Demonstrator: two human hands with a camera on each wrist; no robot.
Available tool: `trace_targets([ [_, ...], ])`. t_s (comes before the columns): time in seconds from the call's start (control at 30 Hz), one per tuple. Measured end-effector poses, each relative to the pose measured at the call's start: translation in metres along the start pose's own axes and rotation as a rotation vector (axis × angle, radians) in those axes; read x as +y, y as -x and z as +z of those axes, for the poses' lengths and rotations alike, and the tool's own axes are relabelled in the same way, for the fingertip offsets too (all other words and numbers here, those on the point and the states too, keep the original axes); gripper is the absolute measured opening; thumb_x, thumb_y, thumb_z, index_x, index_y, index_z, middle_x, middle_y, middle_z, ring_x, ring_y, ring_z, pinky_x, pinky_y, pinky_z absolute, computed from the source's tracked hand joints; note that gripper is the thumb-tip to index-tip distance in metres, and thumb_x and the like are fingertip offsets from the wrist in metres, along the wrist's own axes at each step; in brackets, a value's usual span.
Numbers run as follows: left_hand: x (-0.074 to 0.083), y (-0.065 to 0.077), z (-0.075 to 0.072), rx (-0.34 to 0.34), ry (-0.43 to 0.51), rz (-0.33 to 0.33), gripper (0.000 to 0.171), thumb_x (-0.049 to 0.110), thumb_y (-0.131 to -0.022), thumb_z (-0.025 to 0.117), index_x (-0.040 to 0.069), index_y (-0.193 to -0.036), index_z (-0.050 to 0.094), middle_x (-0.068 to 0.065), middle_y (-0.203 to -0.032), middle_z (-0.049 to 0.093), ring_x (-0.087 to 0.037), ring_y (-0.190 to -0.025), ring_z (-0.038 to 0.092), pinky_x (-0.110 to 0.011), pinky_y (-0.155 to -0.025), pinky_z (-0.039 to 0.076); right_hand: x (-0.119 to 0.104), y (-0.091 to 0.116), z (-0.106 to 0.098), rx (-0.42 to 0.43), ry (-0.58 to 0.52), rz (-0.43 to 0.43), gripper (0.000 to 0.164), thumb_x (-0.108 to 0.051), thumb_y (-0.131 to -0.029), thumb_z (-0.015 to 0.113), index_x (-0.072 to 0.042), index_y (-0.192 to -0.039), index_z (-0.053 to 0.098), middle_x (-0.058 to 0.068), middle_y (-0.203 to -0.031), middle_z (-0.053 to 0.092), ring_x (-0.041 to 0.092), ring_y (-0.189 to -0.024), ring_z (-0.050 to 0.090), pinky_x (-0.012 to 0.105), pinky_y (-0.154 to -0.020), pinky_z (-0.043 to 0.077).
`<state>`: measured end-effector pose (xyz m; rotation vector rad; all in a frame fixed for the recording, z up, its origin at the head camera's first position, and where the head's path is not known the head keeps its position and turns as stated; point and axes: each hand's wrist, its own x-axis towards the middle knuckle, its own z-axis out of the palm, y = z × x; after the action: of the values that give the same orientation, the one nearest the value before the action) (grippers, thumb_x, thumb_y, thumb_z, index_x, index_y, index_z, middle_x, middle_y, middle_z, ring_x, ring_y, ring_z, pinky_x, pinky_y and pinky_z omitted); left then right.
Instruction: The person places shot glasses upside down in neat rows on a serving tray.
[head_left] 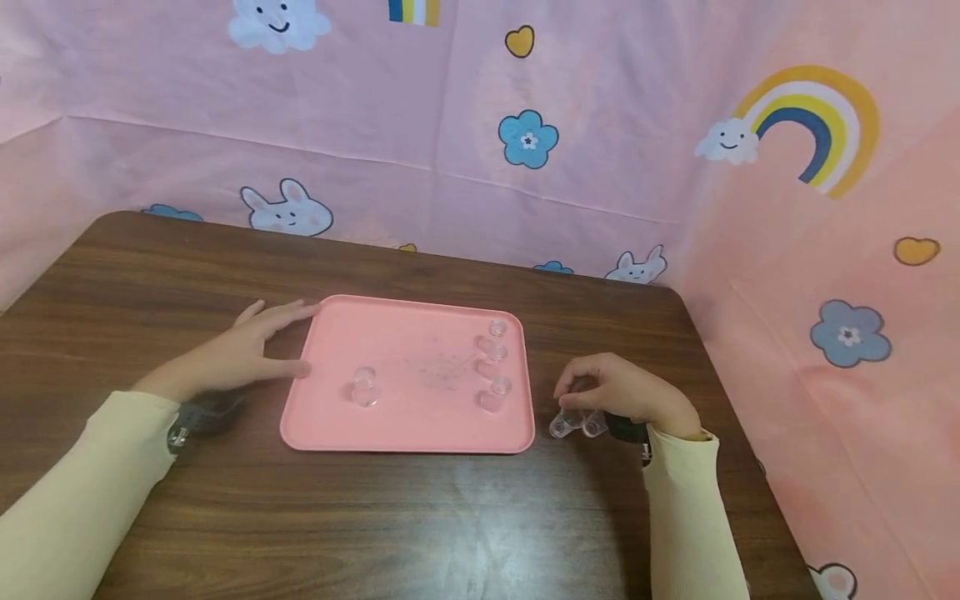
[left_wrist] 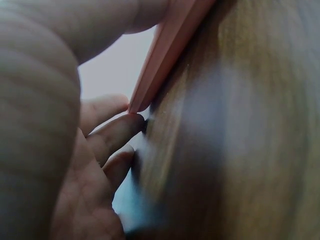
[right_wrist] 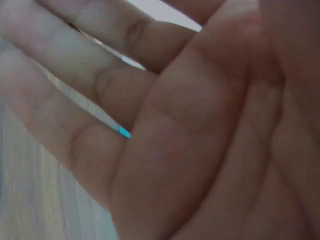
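A pink rectangular tray [head_left: 420, 433] lies on the table. My left hand [head_left: 236, 350] is at its left side, thumb and fingertips spread along the rim; in the left wrist view, straight fingers [left_wrist: 112, 137] touch the tray's edge [left_wrist: 162, 60]. Right of the tray, my right hand [head_left: 618, 387] is bent over small clear cups [head_left: 594, 425], thumb and index fingertips close together right above them. I cannot tell whether they pinch one. The right wrist view shows mostly the palm [right_wrist: 185, 130] and blurred fingers, with the fingertips' contact hidden.
Several small clear cup-like pieces [head_left: 501, 386] line the tray's right side. Another clear piece [head_left: 365, 392] stands left of its middle. The brown wooden table [head_left: 375, 525] meets a pink patterned cloth [head_left: 390, 125] behind and at right.
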<state>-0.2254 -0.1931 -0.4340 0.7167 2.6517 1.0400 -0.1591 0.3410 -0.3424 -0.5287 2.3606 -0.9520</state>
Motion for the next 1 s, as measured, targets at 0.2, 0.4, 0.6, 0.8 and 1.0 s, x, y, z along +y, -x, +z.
trace_targets([
  [0.2,0.002,-0.004,0.001,0.003,0.019,0.018,0.089,0.045,-0.088,0.08,0.017,-0.161,0.037,-0.017,-0.167,0.032,-0.042,-0.157,0.018,-0.057,-0.126,-0.012,0.009,0.005,-0.001,-0.025,-0.04,-0.023,0.015,-0.014,-0.096,0.075,-0.003,-0.106,0.074,0.011,-0.095,0.073,0.035,-0.081,0.069,0.041,-0.068,0.062],
  [0.4,0.001,-0.004,0.002,0.004,0.022,0.013,0.09,0.044,-0.087,0.08,0.017,-0.161,0.037,-0.018,-0.167,0.03,-0.042,-0.157,0.018,-0.056,-0.126,-0.013,0.009,0.001,0.002,0.014,0.004,-0.039,0.004,-0.016,-0.097,0.075,-0.012,-0.096,0.077,0.006,-0.089,0.071,0.03,-0.079,0.067,0.039,-0.065,0.061],
  [0.6,0.0,0.0,0.001,0.004,0.02,0.002,0.09,0.045,-0.088,0.08,0.017,-0.162,0.036,-0.019,-0.167,0.03,-0.042,-0.157,0.017,-0.056,-0.126,-0.013,0.003,-0.007,0.004,0.183,0.039,0.014,0.005,-0.016,-0.098,0.074,-0.013,-0.095,0.077,0.003,-0.087,0.072,0.031,-0.083,0.064,0.034,-0.066,0.058],
  [0.8,0.001,0.003,0.001,0.005,0.022,-0.004,0.091,0.045,-0.088,0.08,0.016,-0.162,0.036,-0.02,-0.167,0.029,-0.043,-0.157,0.016,-0.057,-0.126,-0.012,0.001,-0.013,0.006,0.294,0.135,0.018,0.004,-0.018,-0.098,0.073,-0.018,-0.098,0.077,-0.001,-0.089,0.072,0.025,-0.083,0.063,0.031,-0.07,0.054],
  [1.0,0.003,0.003,0.0,0.001,0.019,-0.021,0.092,0.046,-0.087,0.08,0.016,-0.162,0.035,-0.02,-0.168,0.028,-0.043,-0.157,0.016,-0.057,-0.126,-0.013,0.001,-0.015,0.008,0.329,0.153,0.064,0.005,-0.021,-0.1,0.071,-0.021,-0.098,0.076,-0.001,-0.087,0.069,0.02,-0.076,0.057,0.031,-0.061,0.047],
])
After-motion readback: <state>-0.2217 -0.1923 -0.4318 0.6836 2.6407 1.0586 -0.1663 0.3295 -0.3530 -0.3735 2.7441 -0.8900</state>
